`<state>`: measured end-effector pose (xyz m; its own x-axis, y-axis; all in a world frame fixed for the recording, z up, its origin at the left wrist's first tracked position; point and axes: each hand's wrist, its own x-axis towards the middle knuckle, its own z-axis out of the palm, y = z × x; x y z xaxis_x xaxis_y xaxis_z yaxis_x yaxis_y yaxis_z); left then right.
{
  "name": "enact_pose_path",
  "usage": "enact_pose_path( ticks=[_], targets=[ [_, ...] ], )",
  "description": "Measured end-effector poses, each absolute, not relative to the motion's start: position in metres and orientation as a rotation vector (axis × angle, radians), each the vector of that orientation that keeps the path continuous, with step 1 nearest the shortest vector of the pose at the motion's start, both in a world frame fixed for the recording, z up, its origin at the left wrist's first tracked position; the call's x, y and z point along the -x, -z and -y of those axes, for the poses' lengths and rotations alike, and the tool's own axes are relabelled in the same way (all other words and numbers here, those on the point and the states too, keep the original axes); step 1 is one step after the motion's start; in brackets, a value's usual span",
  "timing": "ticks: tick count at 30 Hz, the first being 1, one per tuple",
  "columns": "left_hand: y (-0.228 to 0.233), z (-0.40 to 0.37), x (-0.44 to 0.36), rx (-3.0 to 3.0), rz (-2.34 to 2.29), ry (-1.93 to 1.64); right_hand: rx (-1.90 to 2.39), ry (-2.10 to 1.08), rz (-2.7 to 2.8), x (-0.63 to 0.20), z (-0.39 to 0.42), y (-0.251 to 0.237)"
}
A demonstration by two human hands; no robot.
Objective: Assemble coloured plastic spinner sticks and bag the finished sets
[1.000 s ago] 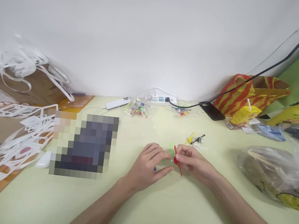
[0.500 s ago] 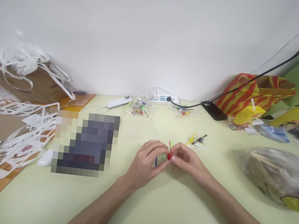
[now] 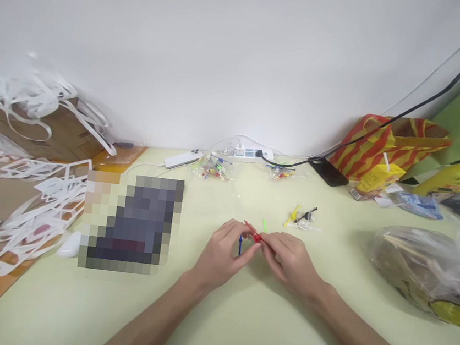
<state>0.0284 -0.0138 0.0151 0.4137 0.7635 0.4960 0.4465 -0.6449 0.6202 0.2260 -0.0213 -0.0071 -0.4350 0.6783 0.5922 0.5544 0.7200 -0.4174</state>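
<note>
With left hand and right hand curled, pinching a red piece between thumbs and fingertips over the middle of the bench. Just beside a blue piece and a green piece. Farther right, near a yellow piece and black piece. At far middle, with coloured pieces inside two clear packets. At right, into a clear bag, filled with something hard to make out; at far right, past a drink carton to a striped bag.
</note>
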Motion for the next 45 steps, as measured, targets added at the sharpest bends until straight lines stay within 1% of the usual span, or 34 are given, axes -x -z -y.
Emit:
enact_pose_path(
  ticks=[7, 12, 17, 23, 27, 29, 31, 34, 39, 45],
  targets=[
    [-0.015, 0.013, -0.032, -2.375, -1.154, -0.964, 1.001, 0.050, 2.230, -0.224, 0.019, 0.005],
    [-0.014, 0.013, -0.033, -2.399, -1.158, -0.921, 0.990, 0.186, 2.209, -0.219, 0.019, 0.005],
    [-0.015, 0.015, -0.035, -2.443, -1.180, -0.906, 0.968, 0.237, 2.188, -0.217, 0.021, 0.001],
    [-0.019, 0.014, -0.038, -2.441, -1.208, -0.974, 0.980, 0.267, 2.150, -0.209, 0.021, -0.002],
    [-0.019, 0.018, -0.037, -2.461, -1.165, -1.076, 1.039, 0.224, 2.015, -0.228, 0.009, -0.003],
    [-0.019, 0.020, -0.036, -2.472, -1.113, -1.141, 1.204, 0.195, 1.795, -0.250, -0.001, -0.005],
    [-0.019, 0.021, -0.035, -2.453, -1.095, -1.183, 1.327, 0.232, 1.651, -0.272, -0.009, -0.007],
    [-0.019, 0.017, -0.032, -2.425, -1.165, -1.173, 1.368, 0.134, 1.707, -0.285, -0.012, -0.008],
    [-0.022, 0.004, -0.032, -2.514, -1.236, -1.019, 1.552, -0.046, 2.035, -0.261, -0.004, -0.006],
    [-0.025, -0.015, -0.062, -2.777, -1.083, -0.638, 1.898, -0.185, 2.211, -0.250, 0.002, -0.006]
  ],
)
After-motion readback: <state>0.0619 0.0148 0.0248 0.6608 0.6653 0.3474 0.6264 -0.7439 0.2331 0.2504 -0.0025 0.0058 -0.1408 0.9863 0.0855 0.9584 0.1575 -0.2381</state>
